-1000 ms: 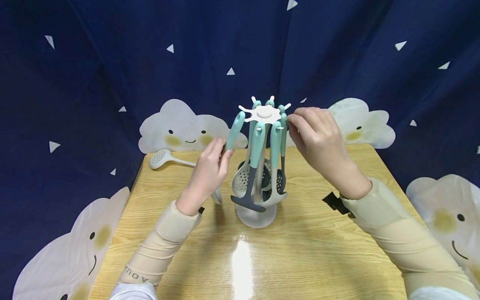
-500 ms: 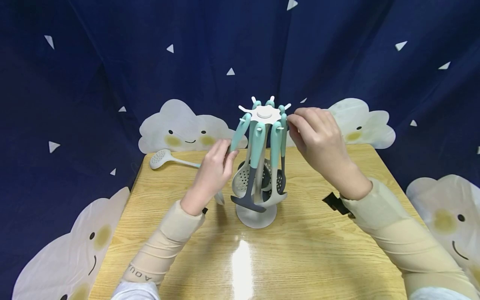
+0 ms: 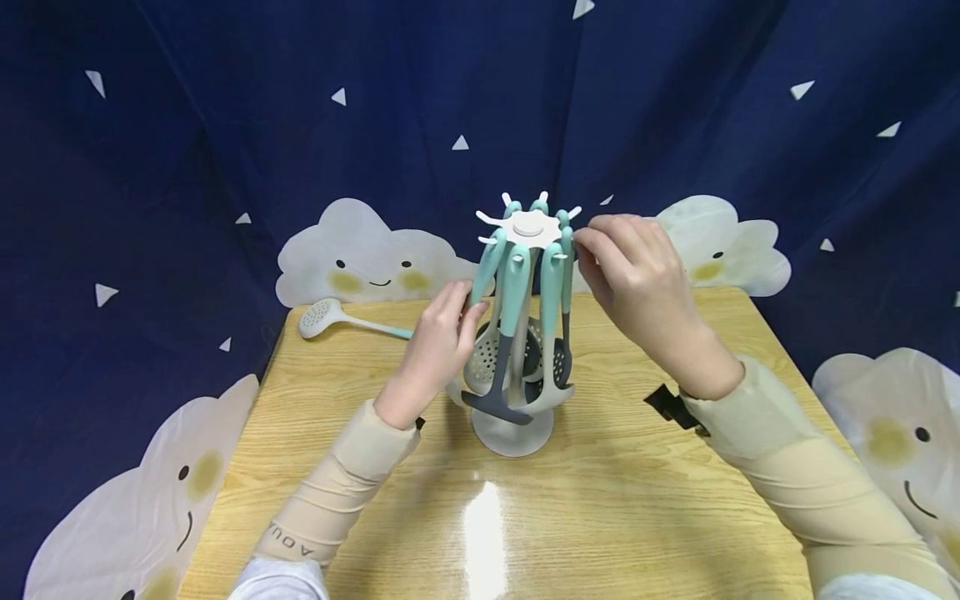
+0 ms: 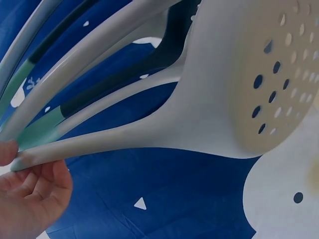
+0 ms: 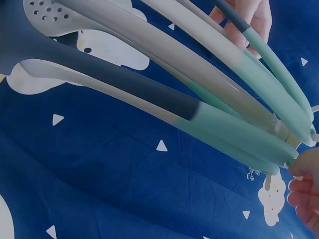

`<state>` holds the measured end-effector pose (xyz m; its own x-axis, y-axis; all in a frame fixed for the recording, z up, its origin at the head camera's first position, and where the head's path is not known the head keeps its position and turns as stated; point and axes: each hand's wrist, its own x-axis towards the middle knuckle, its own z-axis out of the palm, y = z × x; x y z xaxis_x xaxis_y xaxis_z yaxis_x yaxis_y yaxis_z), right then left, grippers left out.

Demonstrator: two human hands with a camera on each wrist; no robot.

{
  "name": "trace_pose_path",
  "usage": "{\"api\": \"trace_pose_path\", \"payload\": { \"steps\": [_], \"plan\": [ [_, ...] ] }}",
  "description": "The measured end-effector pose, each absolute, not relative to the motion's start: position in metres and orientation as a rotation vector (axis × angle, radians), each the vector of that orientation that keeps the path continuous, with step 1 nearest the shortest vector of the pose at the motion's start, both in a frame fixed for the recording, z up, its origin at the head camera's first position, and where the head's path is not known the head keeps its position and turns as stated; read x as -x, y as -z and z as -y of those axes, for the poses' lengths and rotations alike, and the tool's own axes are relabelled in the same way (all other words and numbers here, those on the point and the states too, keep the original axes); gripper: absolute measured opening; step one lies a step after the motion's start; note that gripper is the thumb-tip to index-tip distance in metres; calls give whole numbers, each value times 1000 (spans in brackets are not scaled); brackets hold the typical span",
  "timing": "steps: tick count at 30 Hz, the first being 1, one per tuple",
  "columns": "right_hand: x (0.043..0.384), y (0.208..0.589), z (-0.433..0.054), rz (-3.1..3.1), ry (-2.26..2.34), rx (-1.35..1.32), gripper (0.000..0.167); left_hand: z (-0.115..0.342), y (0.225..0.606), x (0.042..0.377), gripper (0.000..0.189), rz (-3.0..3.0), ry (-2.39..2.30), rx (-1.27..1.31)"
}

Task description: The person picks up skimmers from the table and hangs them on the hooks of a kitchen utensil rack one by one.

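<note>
A white utensil stand point(image 3: 513, 437) rises mid-table, with several mint-handled kitchen utensils hung from its arms. At its left side my left hand point(image 3: 441, 337) grips the mint handle of a light grey skimmer point(image 4: 209, 114). The top of that handle is at a stand arm, whose tip pokes out through the loop. In the left wrist view the skimmer's perforated head fills the right side. On the other side, my right hand point(image 3: 633, 271) pinches a stand arm at its tip, beside a hanging handle point(image 5: 239, 129). The pinched tip is mostly hidden by the fingers.
Another grey skimmer point(image 3: 360, 321) with a mint handle lies at the back left of the wooden table point(image 3: 615, 500). A dark turner point(image 3: 498, 406) hangs at the stand's front. Behind the table hangs a blue curtain point(image 3: 420, 75) with white clouds.
My left hand has moved right, bringing the skimmer closer to the stand. Its handle loop has slid farther onto the arm, and the handle hangs steeper. The right hand has stayed still.
</note>
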<state>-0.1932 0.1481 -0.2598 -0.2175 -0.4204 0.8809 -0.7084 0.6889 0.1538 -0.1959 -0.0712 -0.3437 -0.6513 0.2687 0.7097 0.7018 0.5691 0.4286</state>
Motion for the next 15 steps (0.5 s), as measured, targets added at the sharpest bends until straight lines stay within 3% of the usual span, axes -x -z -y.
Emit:
{"api": "trace_pose_path", "payload": {
  "steps": [15],
  "plan": [
    [193,259,-148,1849,-332,-877,11,68,350,196,16,2169,1101,802]
  ]
}}
